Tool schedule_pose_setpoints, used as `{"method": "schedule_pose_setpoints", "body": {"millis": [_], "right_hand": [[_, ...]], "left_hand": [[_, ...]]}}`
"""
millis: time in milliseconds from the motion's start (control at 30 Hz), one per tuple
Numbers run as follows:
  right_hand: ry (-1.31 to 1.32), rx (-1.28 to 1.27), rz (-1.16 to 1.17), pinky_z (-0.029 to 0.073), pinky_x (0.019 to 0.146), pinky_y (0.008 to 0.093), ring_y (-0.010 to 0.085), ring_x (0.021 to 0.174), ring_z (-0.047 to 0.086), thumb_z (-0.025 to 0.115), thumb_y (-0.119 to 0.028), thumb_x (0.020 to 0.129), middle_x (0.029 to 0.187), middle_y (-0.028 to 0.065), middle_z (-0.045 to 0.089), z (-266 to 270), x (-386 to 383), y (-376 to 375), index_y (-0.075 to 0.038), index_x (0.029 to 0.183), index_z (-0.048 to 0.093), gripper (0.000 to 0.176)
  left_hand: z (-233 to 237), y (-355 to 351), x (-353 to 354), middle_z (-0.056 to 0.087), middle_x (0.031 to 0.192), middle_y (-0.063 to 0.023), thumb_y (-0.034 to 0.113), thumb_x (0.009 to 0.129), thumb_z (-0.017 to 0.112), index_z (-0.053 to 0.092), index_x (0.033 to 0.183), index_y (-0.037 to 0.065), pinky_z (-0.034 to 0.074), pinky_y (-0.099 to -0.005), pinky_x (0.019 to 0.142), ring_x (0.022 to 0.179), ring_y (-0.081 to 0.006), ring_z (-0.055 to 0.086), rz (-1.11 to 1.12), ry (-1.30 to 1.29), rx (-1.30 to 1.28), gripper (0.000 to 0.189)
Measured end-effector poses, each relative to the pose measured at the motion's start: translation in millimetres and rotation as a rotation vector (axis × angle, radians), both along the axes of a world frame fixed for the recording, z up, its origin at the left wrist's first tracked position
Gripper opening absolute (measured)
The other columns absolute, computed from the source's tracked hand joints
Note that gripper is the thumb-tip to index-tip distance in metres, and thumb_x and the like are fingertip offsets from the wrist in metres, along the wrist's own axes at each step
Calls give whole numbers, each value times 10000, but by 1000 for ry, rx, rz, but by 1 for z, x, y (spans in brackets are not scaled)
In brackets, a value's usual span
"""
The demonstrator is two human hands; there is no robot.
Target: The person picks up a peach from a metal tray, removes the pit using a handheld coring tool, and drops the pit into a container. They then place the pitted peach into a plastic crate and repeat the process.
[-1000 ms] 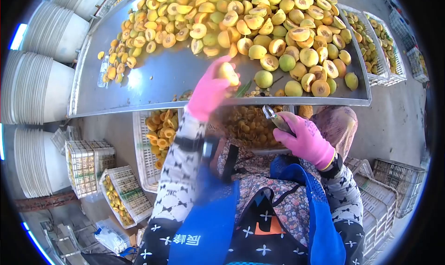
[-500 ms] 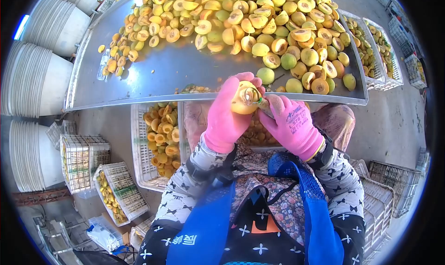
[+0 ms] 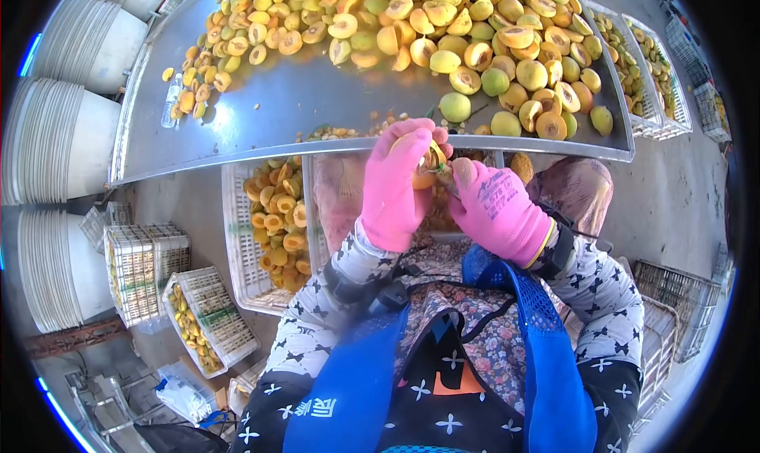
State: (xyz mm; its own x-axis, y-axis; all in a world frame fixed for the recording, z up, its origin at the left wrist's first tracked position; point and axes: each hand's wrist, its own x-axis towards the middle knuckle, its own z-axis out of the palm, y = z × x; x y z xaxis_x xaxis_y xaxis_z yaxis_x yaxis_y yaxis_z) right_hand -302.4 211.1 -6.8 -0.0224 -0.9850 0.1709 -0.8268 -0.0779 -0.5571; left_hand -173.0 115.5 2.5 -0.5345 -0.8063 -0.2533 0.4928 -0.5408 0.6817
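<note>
My left hand [image 3: 392, 190], in a pink glove, is closed around a yellow peach half [image 3: 425, 181] just in front of the table edge. Its cut face is turned toward my right hand. My right hand [image 3: 500, 215], also pink-gloved, grips a small pitting tool [image 3: 444, 170] with a bit of green on it. The tool's tip is at the peach's centre; its exact shape is mostly hidden by fingers. Beyond my hands, a large pile of cut peach halves [image 3: 439, 13] covers the far side of the metal table [image 3: 317, 108]. A greenish peach [image 3: 454, 107] lies near the edge.
A white crate [image 3: 240, 247] of hollowed peach halves stands below the table to my left. More filled crates [image 3: 651, 120] are at the right. Several crates [image 3: 212, 314] and stacked white tubs [image 3: 67, 132] line the left. A plastic bottle [image 3: 171, 103] lies on the table.
My left hand has turned, its fingers now covering more of the peach half. My right hand has rolled and closed tighter around the tool. The camera view has shifted slightly.
</note>
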Motion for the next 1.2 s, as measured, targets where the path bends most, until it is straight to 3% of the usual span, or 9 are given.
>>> {"method": "schedule_pose_setpoints", "body": {"millis": [133,300,433,500,600,700,867,1067,1200], "right_hand": [[-293,-24,26,478,594,491,432,703,619,650,-132,842,778,195,608,-1,11,1,-27,976,475,245],[-620,120,10,473,585,480,442,697,612,647,-98,841,719,203,592,-3,21,2,-12,979,488,228],[-387,-164,-30,461,532,421,338,589,605,636,-106,854,654,151,581,-23,31,-2,9,979,513,209],[-385,-166,49,446,486,364,248,521,590,632,-123,865,609,111,575,-33,23,-3,11,942,537,182],[-1214,714,48,399,438,280,132,468,536,631,-148,874,568,48,550,21,11,-5,-3,860,559,162],[-1471,766,225,381,433,238,81,473,492,617,-146,875,620,-2,539,17,2,-2,-30,883,576,123],[-1544,792,238,367,414,251,109,437,480,608,-162,878,583,10,509,-1,3,-1,-26,842,568,146],[-1908,866,275,358,388,255,120,410,472,625,-169,859,557,28,516,-9,14,-5,-24,827,543,169],[-1805,937,400,352,379,249,114,402,467,643,-145,844,557,27,515,-14,13,-11,-14,830,555,159]], "left_hand": [[3,1,-3,654,988,-144,161,958,613,605,1073,-12,520,-326,786,860,-220,626,22,-34,-166,208],[-1,-5,-3,691,915,-161,354,997,563,619,1059,-11,558,-326,701,786,-234,671,62,-155,-224,375],[-2,-3,-9,674,828,-137,384,1012,542,651,994,-28,529,-309,651,680,-213,639,197,-258,-232,427],[-1,-15,2,680,843,-142,389,1014,539,656,968,-28,533,-303,648,677,-207,643,-72,-310,-189,435],[7,-18,6,689,851,-143,380,1021,526,669,928,-32,539,-300,648,690,-196,654,-242,-265,-154,447],[6,-22,11,690,838,-134,370,1026,520,677,927,-37,534,-297,648,692,-187,651,-332,-140,-255,448],[-17,-37,15,701,850,-117,330,1028,523,687,936,-42,524,-283,671,713,-154,640,-458,-188,-365,417],[-18,-14,17,710,859,-113,244,1018,552,697,911,-31,510,-268,676,725,-137,634,54,-263,-566,329],[-9,-25,35,717,882,-124,284,1035,474,704,882,-30,510,-275,684,743,-159,642,-261,-191,-412,418]]}}
